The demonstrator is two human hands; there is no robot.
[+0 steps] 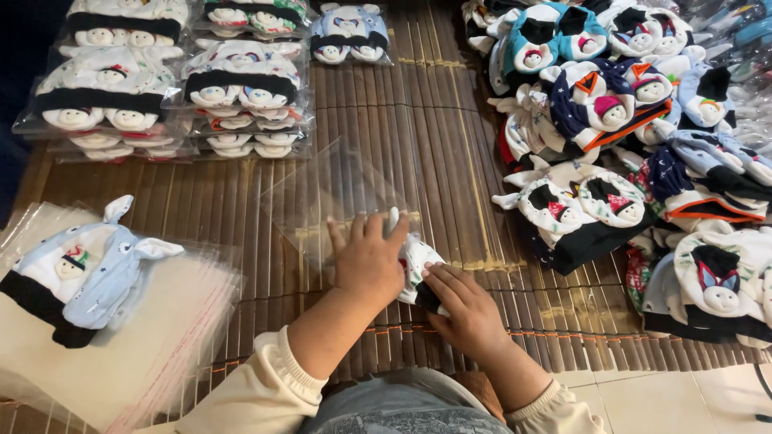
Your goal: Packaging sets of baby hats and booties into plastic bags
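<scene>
Left hand point(368, 261) flattens clear bag point(334, 197) (right hand point(465, 309) feeds cap point(420, 269)).

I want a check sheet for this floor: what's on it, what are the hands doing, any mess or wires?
Surface: slatted bamboo mat, tiles at the near edge.
Job's things: left hand presses a clear bag; right hand pushes a folded hat at its mouth.
Clutter: bagged hats stacked far left, loose hats piled right, one hat on spare bags.
Grippers: bare hands only.
Cables: dark cord, bottom right corner.
Surroundings: nothing seen.
</scene>
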